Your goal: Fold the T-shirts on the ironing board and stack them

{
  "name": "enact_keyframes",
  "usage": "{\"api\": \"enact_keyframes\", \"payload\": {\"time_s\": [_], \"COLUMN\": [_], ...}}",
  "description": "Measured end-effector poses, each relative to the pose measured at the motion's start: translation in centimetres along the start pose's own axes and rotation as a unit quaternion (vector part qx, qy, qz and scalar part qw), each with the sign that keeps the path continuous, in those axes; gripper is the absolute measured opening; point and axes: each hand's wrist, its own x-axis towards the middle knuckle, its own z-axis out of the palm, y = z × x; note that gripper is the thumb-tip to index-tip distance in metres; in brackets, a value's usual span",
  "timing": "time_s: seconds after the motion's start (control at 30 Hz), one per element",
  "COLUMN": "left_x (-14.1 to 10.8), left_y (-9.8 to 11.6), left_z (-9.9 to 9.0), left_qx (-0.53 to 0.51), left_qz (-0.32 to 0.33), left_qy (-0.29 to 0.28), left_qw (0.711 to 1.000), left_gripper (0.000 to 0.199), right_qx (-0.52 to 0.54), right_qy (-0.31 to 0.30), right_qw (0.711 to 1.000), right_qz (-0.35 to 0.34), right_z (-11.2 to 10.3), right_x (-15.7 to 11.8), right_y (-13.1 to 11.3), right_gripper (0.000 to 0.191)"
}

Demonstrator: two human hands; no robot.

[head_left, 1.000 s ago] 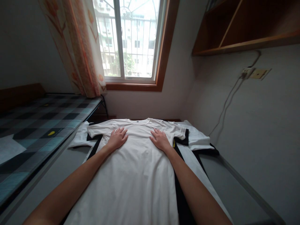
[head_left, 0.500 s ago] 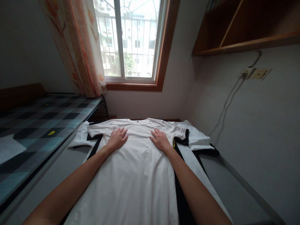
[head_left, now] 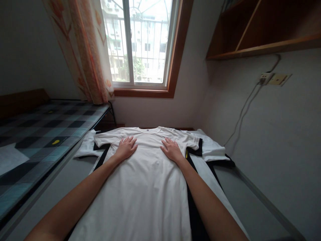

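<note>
A white short-sleeved T-shirt (head_left: 147, 187) lies spread out in front of me, its round collar toward the window. My left hand (head_left: 126, 148) rests flat on the left of its chest, fingers apart. On the right of the chest lies my right hand (head_left: 171, 149), also flat with spread fingers. Neither hand grips the cloth. Beneath this shirt are other garments: a black one shows at the sleeve edge (head_left: 200, 147), and a white one's sleeve (head_left: 214, 147) sticks out farther right. Light creases run down the top shirt. Its bottom hem is out of view.
The clothes lie on a grey surface (head_left: 250, 197). To the left stands a bed with a checked mattress (head_left: 75, 115), a white sheet of paper (head_left: 11, 158) on it. A window, a curtain (head_left: 87, 60), a wooden shelf (head_left: 265, 45) and a wall socket (head_left: 276, 79) with a cable are around.
</note>
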Motion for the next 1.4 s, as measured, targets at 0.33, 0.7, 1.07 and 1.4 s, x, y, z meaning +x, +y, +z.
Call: {"api": "enact_keyframes", "payload": {"time_s": [0.33, 0.7, 1.07, 1.4], "left_x": [0.06, 0.01, -0.01, -0.03], "left_y": [-0.08, 0.03, 0.08, 0.15], "left_z": [0.06, -0.03, -0.11, -0.19], "left_qx": [-0.016, -0.007, -0.014, -0.003], "left_qz": [-0.001, 0.002, -0.002, 0.002], "left_qy": [0.004, 0.001, 0.003, -0.002], "left_qw": [1.0, 1.0, 1.0, 1.0], "left_gripper": [0.048, 0.049, 0.047, 0.048], "right_qx": [0.0, -0.002, -0.008, -0.002], "right_qy": [-0.004, -0.003, -0.006, -0.008], "right_qw": [1.0, 1.0, 1.0, 1.0], "right_qz": [0.003, 0.002, 0.003, 0.003], "right_z": [-0.03, 0.12, -0.02, 0.01], "right_x": [0.03, 0.06, 0.02, 0.03], "right_y": [0.0, 0.09, -0.06, 0.03], "right_gripper": [0.052, 0.052, 0.052, 0.053]}}
